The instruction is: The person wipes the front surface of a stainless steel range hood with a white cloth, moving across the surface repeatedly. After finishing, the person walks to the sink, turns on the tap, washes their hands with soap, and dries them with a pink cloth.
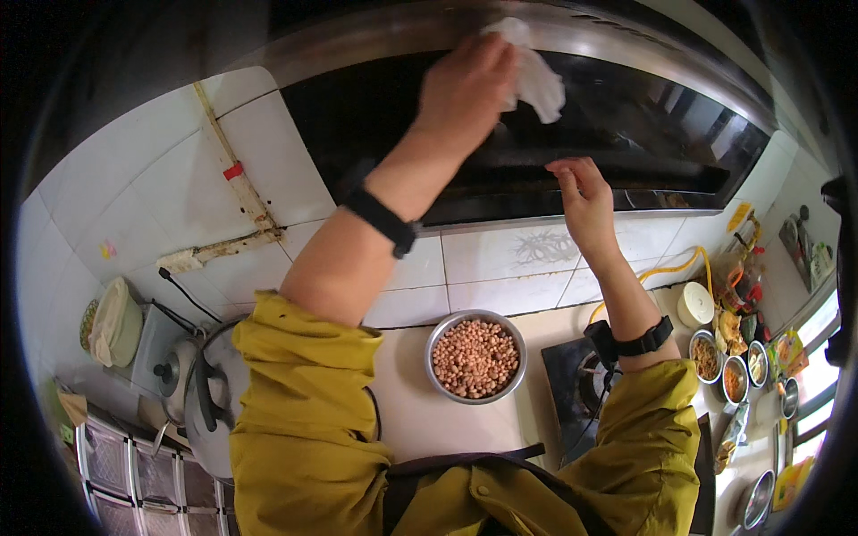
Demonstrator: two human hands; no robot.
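My left hand (469,84) is raised to the upper front of a black glass range hood (617,127), its fingers shut on a crumpled white cloth or tissue (539,84) that hangs down over the dark glass. Lower and to the right, my right hand (586,194) is held up before the hood's lower edge, fingers bent and thumb near the fingertips; no object shows in it. Below both hands, a steel bowl (431,365) full of pinkish-brown peanuts or beans (477,358) stands on the light counter (429,429).
A gas stove (570,382) lies partly under my right forearm. Small bowls of food (734,378), a lidded white container (696,305) and a yellow hose (677,258) are at the right. At the left stand a large lidded pot (208,429) and a pale green basin (124,325).
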